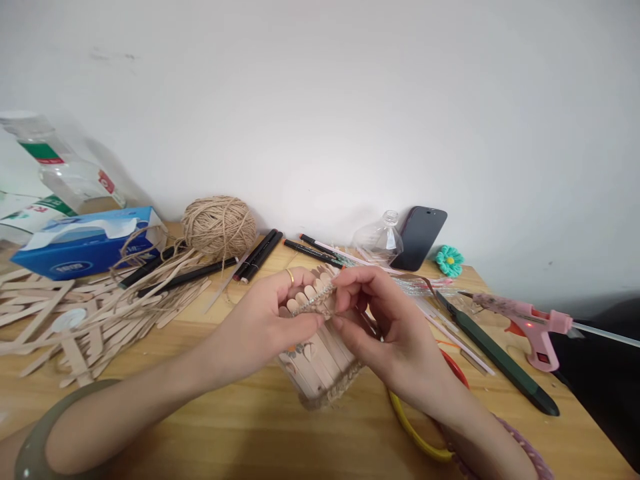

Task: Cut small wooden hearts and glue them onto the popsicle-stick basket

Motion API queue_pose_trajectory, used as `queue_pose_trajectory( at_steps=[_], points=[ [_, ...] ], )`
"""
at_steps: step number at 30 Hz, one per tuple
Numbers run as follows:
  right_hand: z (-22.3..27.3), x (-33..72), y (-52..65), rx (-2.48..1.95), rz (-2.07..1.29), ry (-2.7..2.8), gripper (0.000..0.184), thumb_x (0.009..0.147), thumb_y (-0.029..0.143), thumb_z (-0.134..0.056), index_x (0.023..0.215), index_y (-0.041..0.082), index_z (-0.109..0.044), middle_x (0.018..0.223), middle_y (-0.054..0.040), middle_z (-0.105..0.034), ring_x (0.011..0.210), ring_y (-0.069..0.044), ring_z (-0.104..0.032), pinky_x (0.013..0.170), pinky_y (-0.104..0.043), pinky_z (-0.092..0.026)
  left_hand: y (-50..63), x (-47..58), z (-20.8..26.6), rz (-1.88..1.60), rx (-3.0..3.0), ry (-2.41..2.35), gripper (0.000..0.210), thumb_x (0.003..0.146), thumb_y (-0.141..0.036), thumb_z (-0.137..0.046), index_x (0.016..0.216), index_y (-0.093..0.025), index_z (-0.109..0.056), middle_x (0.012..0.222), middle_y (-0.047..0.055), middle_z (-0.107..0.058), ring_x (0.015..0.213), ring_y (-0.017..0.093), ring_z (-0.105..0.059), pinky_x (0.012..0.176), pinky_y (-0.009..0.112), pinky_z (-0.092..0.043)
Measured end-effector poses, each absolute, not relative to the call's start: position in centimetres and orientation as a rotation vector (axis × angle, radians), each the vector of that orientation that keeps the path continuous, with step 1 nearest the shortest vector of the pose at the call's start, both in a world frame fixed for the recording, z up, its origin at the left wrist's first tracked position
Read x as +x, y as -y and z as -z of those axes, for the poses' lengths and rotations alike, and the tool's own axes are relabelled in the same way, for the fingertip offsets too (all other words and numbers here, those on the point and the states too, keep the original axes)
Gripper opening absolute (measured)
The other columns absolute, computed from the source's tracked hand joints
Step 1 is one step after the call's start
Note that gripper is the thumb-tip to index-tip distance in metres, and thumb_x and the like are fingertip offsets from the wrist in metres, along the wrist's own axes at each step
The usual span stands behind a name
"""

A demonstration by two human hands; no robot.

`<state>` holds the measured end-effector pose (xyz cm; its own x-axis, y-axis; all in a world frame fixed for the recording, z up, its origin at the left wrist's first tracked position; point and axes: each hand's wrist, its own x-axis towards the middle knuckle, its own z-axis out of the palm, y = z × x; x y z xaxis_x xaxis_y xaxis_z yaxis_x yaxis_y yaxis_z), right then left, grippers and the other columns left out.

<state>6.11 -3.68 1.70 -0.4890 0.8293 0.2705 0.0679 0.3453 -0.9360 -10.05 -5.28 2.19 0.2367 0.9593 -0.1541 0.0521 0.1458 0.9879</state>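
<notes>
A small holder built of wooden craft sticks hangs tilted over the table, its rounded stick ends at the top, with a flower drawing on its side and a fuzzy twine band along the bottom. My left hand, a gold ring on one finger, is closed around the holder's left side, thumb on the front. A silver pipe cleaner runs across the front just below the rounded ends. At its right end, the fingers of my right hand pinch together against the holder; the fingertips partly hide what they grip.
Loose craft sticks, a blue tissue box and a twine ball lie left. Black markers, a clear bottle and a phone are behind. Right are scissors, a green cutter and a pink glue gun.
</notes>
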Motion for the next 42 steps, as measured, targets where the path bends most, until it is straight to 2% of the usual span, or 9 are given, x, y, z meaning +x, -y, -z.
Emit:
queue_pose_trajectory(
  at_steps=[4, 8, 11, 15, 18, 20, 23, 28, 42],
  points=[
    [-1.6, 6.5, 3.3, -0.751, -1.348, 1.688, 0.025, 0.076, 0.009, -0.053, 0.095, 0.023, -0.053, 0.080, 0.0000, -0.051, 0.077, -0.013, -0.052, 0.065, -0.024, -0.044, 5.3, -10.2, -2.5, -0.919, 1.201, -1.106, 0.017, 0.066, -0.016, -0.057, 0.083, -0.017, -0.058, 0.069, -0.003, -0.056, 0.057, 0.010, -0.050, 0.050, 0.019, -0.038],
    [-1.6, 6.7, 2.4, -0.695, -1.484, 1.423, 0.019, 0.075, 0.012, -0.047, 0.087, 0.022, -0.058, 0.073, -0.0004, -0.053, 0.069, -0.014, -0.049, 0.060, -0.025, -0.041, 5.4, -10.7, -2.7, -0.924, 1.214, -1.052, 0.016, 0.069, -0.019, -0.054, 0.085, -0.016, -0.059, 0.072, -0.002, -0.059, 0.062, 0.012, -0.053, 0.054, 0.020, -0.041],
    [-2.1, 7.1, 1.8, -0.669, -1.484, 1.240, 0.022, 0.076, 0.008, -0.040, 0.078, 0.020, -0.059, 0.062, 0.0014, -0.044, 0.060, -0.012, -0.042, 0.057, -0.024, -0.037, 5.3, -10.9, -2.6, -0.926, 1.231, -1.039, 0.021, 0.072, -0.018, -0.052, 0.091, -0.016, -0.059, 0.077, 0.000, -0.062, 0.068, 0.013, -0.055, 0.058, 0.021, -0.043],
    [-2.5, 7.9, 2.1, -0.705, -1.320, 1.231, 0.023, 0.082, 0.006, -0.038, 0.075, 0.022, -0.054, 0.057, 0.0044, -0.031, 0.054, -0.011, -0.033, 0.051, -0.022, -0.031, 5.3, -10.9, -2.7, -0.935, 1.225, -1.035, 0.024, 0.069, -0.015, -0.052, 0.093, -0.016, -0.059, 0.078, 0.000, -0.064, 0.072, 0.014, -0.057, 0.060, 0.020, -0.044],
    [-2.4, 8.3, 3.2, -0.872, -0.957, 1.530, 0.018, 0.090, 0.015, -0.041, 0.087, 0.026, -0.055, 0.062, 0.0039, -0.039, 0.057, -0.012, -0.037, 0.051, -0.023, -0.032, 5.5, -10.7, -3.0, -0.925, 1.190, -1.046, 0.029, 0.067, -0.012, -0.055, 0.095, -0.016, -0.058, 0.082, -0.001, -0.065, 0.072, 0.013, -0.058, 0.059, 0.019, -0.045],
    [-2.2, 8.1, 3.9, -0.932, -0.705, 1.798, 0.014, 0.088, 0.016, -0.048, 0.095, 0.027, -0.055, 0.070, 0.0026, -0.048, 0.062, -0.013, -0.044, 0.056, -0.025, -0.036, 5.7, -10.6, -3.1, -0.930, 1.166, -1.044, 0.032, 0.065, -0.010, -0.057, 0.097, -0.016, -0.057, 0.082, -0.001, -0.065, 0.071, 0.013, -0.058, 0.059, 0.018, -0.045],
    [-2.1, 7.7, 4.5, -0.860, -0.508, 2.097, 0.011, 0.083, 0.012, -0.055, 0.088, 0.022, -0.057, 0.079, -0.0006, -0.052, 0.068, -0.014, -0.049, 0.059, -0.026, -0.039, 5.8, -10.5, -3.2, -0.952, 1.161, -1.040, 0.032, 0.064, -0.008, -0.057, 0.095, -0.016, -0.058, 0.078, -0.003, -0.064, 0.067, 0.011, -0.057, 0.057, 0.017, -0.045],
    [-2.2, 7.1, 4.5, -0.761, -0.429, 2.154, 0.013, 0.083, 0.008, -0.054, 0.089, 0.019, -0.059, 0.080, -0.0026, -0.051, 0.070, -0.014, -0.049, 0.054, -0.025, -0.041, 5.9, -10.4, -3.2, -0.963, 1.136, -1.014, 0.029, 0.066, -0.007, -0.058, 0.093, -0.017, -0.060, 0.073, -0.006, -0.062, 0.063, 0.008, -0.057, 0.054, 0.014, -0.044],
    [-2.1, 7.1, 4.3, -0.733, -0.298, 2.251, 0.011, 0.085, 0.008, -0.051, 0.083, 0.016, -0.058, 0.079, -0.0039, -0.053, 0.074, -0.015, -0.048, 0.067, -0.028, -0.043, 5.7, -10.4, -2.7, -0.966, 1.101, -1.001, 0.022, 0.068, -0.008, -0.060, 0.088, -0.017, -0.060, 0.071, -0.006, -0.062, 0.059, 0.006, -0.056, 0.052, 0.012, -0.044]
  ],
)
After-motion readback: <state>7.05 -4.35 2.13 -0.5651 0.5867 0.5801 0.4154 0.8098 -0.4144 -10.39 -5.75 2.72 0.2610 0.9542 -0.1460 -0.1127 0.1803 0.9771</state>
